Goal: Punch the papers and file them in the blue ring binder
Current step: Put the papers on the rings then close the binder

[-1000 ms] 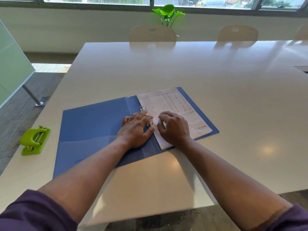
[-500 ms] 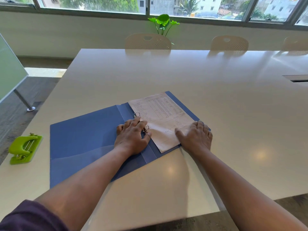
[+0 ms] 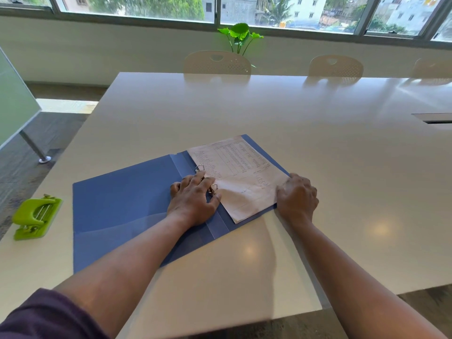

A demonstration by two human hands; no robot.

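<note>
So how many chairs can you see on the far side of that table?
3. One chair stands in front of the plant, a second chair to its right, and a third chair at the frame's right edge, partly cut off. More may sit outside the view.

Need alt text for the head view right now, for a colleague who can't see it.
A blue ring binder lies open on a white table with papers on its rings; the left hand rests at the rings, the right hand grips the papers' right edge. A green hole punch sits far left.
</note>
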